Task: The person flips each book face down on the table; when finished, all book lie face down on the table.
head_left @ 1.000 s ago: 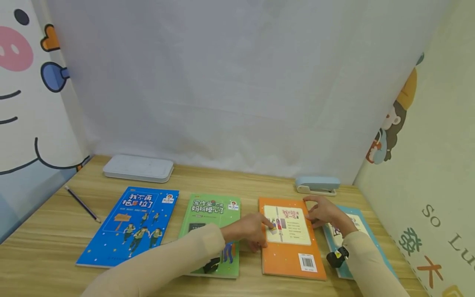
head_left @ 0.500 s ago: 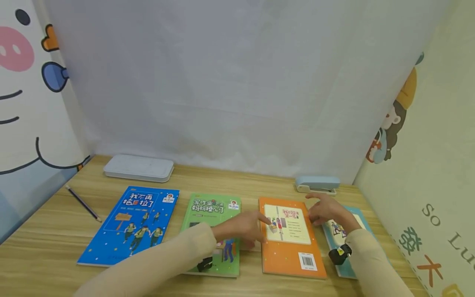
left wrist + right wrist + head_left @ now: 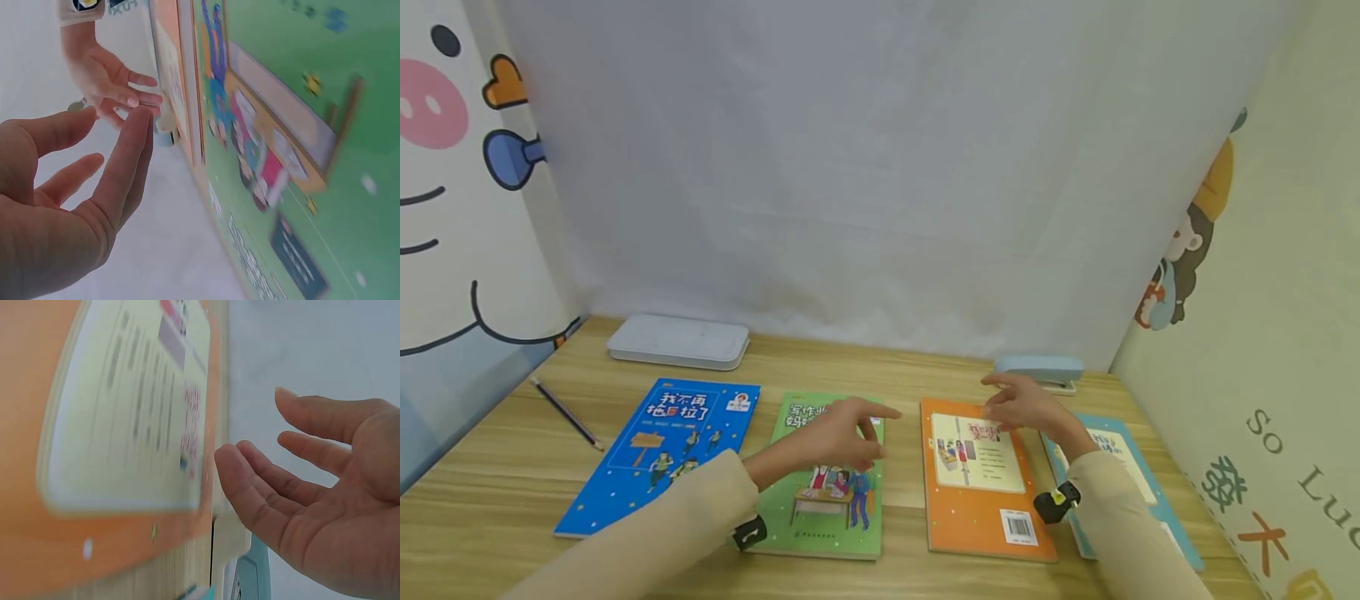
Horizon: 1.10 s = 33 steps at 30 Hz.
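My left hand (image 3: 831, 433) hovers over the green book (image 3: 820, 533), fingers extended and nothing held; its palm and loosely bent fingers fill the lower left of the left wrist view. Above the upper right corner of the orange book (image 3: 951, 525) is my right hand (image 3: 1033, 408), also holding nothing. In the right wrist view its fingers (image 3: 256, 506) are relaxed and apart from the cover. The orange book lies back cover up, with a cream panel and a barcode. To its right, a teal book (image 3: 1176, 525) is partly covered by the right forearm.
A blue book (image 3: 617, 492) lies at the left, beside a pencil (image 3: 567, 414). A pale pencil case (image 3: 677, 342) sits at the table's back left, and a light blue stapler (image 3: 1037, 367) at the back right. A white cloth (image 3: 880, 183) hangs behind the table (image 3: 917, 367).
Both hands have come off the orange book and lifted. The left hand has moved left over the green book, while the right has shifted slightly left and up. The books stay in place.
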Motion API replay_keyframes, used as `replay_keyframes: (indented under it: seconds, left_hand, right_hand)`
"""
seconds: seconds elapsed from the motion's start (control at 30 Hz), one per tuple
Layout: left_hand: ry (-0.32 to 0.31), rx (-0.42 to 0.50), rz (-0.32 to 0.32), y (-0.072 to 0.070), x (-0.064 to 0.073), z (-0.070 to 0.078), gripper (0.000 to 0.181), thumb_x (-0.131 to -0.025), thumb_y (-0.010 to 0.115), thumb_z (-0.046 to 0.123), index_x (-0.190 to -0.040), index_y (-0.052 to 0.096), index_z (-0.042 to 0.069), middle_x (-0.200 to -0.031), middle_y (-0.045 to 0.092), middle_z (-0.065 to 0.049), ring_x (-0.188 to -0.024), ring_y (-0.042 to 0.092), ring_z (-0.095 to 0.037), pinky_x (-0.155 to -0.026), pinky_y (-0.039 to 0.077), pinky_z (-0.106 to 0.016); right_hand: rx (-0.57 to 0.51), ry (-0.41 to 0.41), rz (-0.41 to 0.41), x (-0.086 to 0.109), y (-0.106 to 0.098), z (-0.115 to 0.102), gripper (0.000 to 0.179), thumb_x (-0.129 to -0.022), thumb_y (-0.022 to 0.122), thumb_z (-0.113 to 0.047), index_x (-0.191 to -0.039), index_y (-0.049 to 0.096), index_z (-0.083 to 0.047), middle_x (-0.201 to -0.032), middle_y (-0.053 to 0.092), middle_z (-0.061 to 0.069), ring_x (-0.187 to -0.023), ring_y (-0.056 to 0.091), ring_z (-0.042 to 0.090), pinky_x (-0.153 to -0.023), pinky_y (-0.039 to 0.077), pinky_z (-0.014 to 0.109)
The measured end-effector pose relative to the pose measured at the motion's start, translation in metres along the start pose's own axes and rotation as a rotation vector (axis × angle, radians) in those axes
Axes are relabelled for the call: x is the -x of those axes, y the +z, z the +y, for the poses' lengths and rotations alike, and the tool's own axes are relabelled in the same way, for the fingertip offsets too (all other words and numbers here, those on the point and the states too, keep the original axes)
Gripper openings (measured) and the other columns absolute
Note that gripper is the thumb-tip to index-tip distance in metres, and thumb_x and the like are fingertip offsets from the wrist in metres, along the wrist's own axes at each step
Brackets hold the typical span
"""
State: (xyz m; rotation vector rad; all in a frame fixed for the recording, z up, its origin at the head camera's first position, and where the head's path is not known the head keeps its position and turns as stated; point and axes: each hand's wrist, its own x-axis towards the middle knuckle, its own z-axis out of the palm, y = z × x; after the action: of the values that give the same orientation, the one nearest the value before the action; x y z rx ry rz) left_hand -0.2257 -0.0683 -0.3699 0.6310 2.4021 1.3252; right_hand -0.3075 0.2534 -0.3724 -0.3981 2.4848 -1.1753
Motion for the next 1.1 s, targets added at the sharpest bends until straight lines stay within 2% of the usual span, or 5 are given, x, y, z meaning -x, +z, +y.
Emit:
replay_keyframes:
  seconds: [0.27,0.47,0.7,0.87,1.1]
  left_hand:
    - [-0.014,-0.038,0.067,-0.021,0.019,-0.015,0.053,-0.09,0.068,-0.001,-0.141,0.055,0.004,-0.083,0.068,-0.014,-0.065,0.07,-0.026,-0.06,0.06,-0.037]
    - [-0.05,-0.07,0.079,-0.029,0.031,-0.027,0.055,-0.089,0.07,0.001,-0.141,0.055,0.004,-0.084,0.068,-0.008,-0.063,0.068,-0.021,-0.057,0.057,-0.031]
    - [0.056,-0.186,0.078,-0.035,0.045,-0.033,0.054,-0.087,0.074,0.002,-0.139,0.058,0.003,-0.095,0.07,-0.012,-0.087,0.071,-0.023,-0.07,0.059,-0.027]
    - [0.056,-0.254,0.077,-0.035,0.054,-0.04,0.052,-0.086,0.075,0.004,-0.136,0.061,0.006,-0.115,0.07,-0.019,-0.106,0.069,-0.035,-0.086,0.06,-0.042]
    - [0.049,-0.37,0.06,-0.031,0.064,-0.048,0.049,-0.081,0.082,0.012,-0.128,0.068,0.011,-0.14,0.055,-0.02,-0.13,0.05,-0.046,-0.102,0.046,-0.064]
  right_hand:
    - [-0.01,-0.038,-0.018,-0.023,0.023,-0.02,0.062,-0.096,0.064,-0.011,-0.15,0.038,0.002,-0.125,0.061,0.03,-0.104,0.068,0.037,-0.086,0.06,0.047]
    - [-0.021,-0.095,-0.047,-0.035,0.037,-0.032,0.059,-0.096,0.064,-0.009,-0.149,0.04,0.003,-0.126,0.06,0.031,-0.107,0.067,0.037,-0.086,0.06,0.045]
    - [-0.066,-0.105,-0.103,-0.047,0.053,-0.041,0.059,-0.097,0.062,-0.007,-0.15,0.038,0.003,-0.133,0.055,0.035,-0.113,0.065,0.041,-0.091,0.058,0.048]
    - [-0.041,-0.108,-0.119,-0.055,0.065,-0.048,0.057,-0.097,0.062,-0.006,-0.149,0.04,0.003,-0.134,0.055,0.034,-0.116,0.063,0.041,-0.091,0.058,0.045]
    - [-0.009,-0.121,-0.12,-0.062,0.085,-0.058,0.054,-0.096,0.064,-0.005,-0.145,0.045,0.003,-0.14,0.053,0.031,-0.127,0.055,0.045,-0.093,0.057,0.047]
